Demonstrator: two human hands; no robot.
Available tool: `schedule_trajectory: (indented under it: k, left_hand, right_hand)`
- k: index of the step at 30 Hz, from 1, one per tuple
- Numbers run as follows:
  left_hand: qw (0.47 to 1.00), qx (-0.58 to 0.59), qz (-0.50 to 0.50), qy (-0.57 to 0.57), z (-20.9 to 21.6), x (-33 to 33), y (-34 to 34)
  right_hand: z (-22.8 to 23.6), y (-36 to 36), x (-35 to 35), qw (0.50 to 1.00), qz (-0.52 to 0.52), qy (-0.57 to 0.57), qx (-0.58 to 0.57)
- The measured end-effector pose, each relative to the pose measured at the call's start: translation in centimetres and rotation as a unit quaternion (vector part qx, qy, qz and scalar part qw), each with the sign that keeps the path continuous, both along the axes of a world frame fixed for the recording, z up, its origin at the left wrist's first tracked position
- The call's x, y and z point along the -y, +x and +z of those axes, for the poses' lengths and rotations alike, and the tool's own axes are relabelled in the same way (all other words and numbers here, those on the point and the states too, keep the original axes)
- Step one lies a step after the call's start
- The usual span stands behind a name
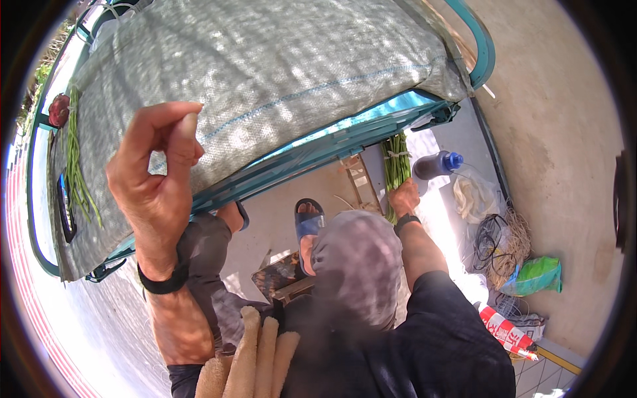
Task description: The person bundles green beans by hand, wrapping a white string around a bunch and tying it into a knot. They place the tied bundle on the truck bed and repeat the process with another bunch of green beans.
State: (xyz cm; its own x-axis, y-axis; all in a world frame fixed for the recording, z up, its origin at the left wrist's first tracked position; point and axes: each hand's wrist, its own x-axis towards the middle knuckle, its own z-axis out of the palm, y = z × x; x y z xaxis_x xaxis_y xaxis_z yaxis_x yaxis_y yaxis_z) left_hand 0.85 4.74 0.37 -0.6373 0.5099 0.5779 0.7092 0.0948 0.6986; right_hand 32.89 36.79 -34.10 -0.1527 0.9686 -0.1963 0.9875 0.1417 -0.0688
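Note:
My left hand (pixel 154 169) is raised over the near left part of the grey woven sheet (pixel 285 60), thumb and forefinger pinched together. Whatever the pinch holds, if anything, is too small to make out. Low on the right, my right hand (pixel 403 198) is closed around the lower part of a bundle of long green beans (pixel 396 162), bound by a pale tie. More thin green stems (pixel 74 152) lie at the sheet's left edge, beside a dark red ball-like thing (pixel 59 111) and a black-and-blue slim tool (pixel 65 205).
The sheet covers a teal metal frame (pixel 318 149). Past my right hand lie a dark bottle with a blue cap (pixel 434 164), plastic bags (pixel 474 196), a straw-coloured fibre bundle (pixel 509 249) and a green bag (pixel 537 275). Beige rough long pieces (pixel 249 358) are close to my body.

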Motion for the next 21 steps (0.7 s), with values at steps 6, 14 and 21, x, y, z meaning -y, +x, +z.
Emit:
schedule_trajectory:
  k: [6, 14, 21]
  left_hand:
    - [1.000, -0.012, 0.012, -0.022, -0.2, -0.3, 0.1]
    - [0.999, 0.002, 0.030, -0.031, 0.3, -0.6, 0.5]
    - [1.000, 0.001, 0.009, -0.007, 0.2, -1.4, 0.7]
  right_hand:
    - [0.8, -0.4, 0.2, 1.000, 0.011, -0.027, 0.004]
    - [0.7, 1.6, -1.7, 0.994, -0.025, -0.063, -0.084]
    - [-1.4, 7.5, -3.7, 0.940, -0.012, -0.092, -0.329]
